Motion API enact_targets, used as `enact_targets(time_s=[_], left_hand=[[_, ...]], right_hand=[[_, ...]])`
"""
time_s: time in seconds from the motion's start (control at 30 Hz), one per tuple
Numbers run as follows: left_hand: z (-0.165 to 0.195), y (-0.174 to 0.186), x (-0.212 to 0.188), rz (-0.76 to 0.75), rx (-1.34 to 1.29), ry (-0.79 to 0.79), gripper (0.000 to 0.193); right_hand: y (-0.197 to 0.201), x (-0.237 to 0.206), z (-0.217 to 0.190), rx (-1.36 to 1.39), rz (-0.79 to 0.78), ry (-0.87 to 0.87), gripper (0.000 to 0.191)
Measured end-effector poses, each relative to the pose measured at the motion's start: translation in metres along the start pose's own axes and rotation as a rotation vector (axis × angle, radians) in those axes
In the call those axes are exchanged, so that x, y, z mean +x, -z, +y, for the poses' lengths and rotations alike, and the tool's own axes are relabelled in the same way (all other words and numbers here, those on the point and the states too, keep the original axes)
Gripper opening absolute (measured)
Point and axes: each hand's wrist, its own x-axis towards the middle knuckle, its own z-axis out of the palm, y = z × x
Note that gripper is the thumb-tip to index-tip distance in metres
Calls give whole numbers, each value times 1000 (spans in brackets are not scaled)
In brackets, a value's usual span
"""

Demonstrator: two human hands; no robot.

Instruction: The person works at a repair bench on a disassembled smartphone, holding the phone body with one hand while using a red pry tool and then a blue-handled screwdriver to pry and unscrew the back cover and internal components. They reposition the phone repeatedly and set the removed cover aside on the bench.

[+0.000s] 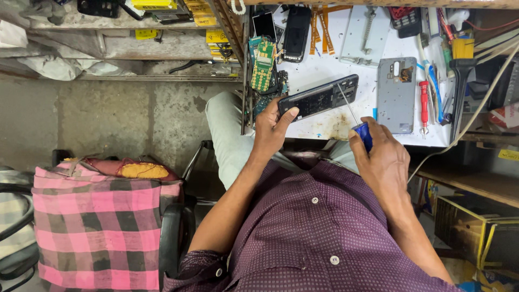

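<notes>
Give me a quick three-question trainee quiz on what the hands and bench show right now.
1. True or false: the left hand grips the opened black phone at its lower end.
2. Which tool does the right hand hold? A) tweezers B) blue-handled screwdriver C) brush
3. Fill in: the grey back cover lies on the white bench between the black phone and the ____ screwdriver.

Key:
1. True; its thumb rests on the phone's end.
2. B; its thin shaft reaches up to the phone's open frame.
3. Red; it lies loose, right of the cover.
</notes>
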Motion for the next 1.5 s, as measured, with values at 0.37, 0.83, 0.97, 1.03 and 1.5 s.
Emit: enact_targets(time_s=[0.37,0.83,0.97,1.03,1.5], left_hand=[[3,0,0,-4,-4,1,32],[1,-1,-1,-8,11,-8,32],[-1,1,-1,-5,37,-6,31],[-3,0,-1,-12,12,-15,31],[-5,-1,-2,-1,-4,26,32]], right_hand=[[0,1,2,5,-6,-41,44],[2,1,3,19,-14,-23,44],[4,1,5,16,0,-77,44],[3,0,5,8,2,-66,44],[3,1,8,3,-29,-33,46]])
